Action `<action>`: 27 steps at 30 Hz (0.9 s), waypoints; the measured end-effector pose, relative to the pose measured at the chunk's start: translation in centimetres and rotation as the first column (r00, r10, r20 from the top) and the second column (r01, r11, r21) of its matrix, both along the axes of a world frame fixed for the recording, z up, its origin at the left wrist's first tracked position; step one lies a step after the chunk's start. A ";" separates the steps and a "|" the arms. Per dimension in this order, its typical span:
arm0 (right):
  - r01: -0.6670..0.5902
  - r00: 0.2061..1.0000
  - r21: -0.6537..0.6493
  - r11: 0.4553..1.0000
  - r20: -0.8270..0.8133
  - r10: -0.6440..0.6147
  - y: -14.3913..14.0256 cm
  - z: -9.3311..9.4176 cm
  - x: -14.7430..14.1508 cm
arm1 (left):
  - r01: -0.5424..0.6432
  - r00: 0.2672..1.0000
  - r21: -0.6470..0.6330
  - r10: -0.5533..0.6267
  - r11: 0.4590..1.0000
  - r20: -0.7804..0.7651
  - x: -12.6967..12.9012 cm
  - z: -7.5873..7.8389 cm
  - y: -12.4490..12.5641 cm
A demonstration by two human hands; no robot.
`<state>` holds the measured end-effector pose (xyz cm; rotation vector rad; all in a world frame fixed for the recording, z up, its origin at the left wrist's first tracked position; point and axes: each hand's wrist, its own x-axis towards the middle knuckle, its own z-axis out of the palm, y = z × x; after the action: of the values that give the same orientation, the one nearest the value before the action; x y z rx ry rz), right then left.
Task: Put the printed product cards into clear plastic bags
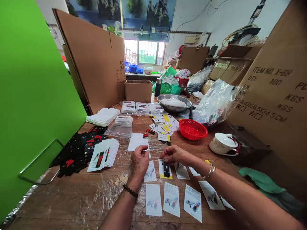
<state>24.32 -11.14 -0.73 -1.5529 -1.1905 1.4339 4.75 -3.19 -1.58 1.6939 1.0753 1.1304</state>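
My right hand [176, 155] pinches the top end of a small flat black piece with light round spots [166, 171]. That piece lies over a white card with a yellow lower edge [161, 174]. My left hand [139, 161] is half curled beside it, thumb and forefinger a little apart, with nothing visible between them. Just beyond its fingertips lie blank white cards [137, 142]. Printed cards with small tool pictures lie in rows below my hands, among them a left one [153, 199], a middle one [171, 199] and a right one [193, 203].
Left are a fanned card stack [105, 155] and a heap of black and red pieces [76, 150]. Beyond sit yellow-and-white cards [165, 124], bagged stacks [128, 108], a red basket [193, 129], a metal pan [176, 103] and a lidded cup [223, 143]. Cardboard [96, 57] stands left.
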 end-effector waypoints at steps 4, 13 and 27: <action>-0.111 0.851 0.204 0.973 0.524 -0.013 1.0 0.5 -1.4 | -0.024 0.986 0.190 0.055 0.981 -0.157 -0.7 0.2 -0.1; -0.149 0.456 0.290 0.945 0.868 -0.195 11.7 2.1 -4.6 | 0.012 0.878 0.319 0.143 0.948 -0.458 -0.9 -1.0 0.3; 0.024 0.500 0.185 0.982 0.849 -0.172 8.5 5.3 0.3 | 0.064 0.823 0.285 0.112 0.956 -0.558 -1.0 -1.1 0.3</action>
<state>24.62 -2.66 4.61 -2.2759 -1.6604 0.3615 3.77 -2.89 -2.71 2.3569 1.3370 0.8345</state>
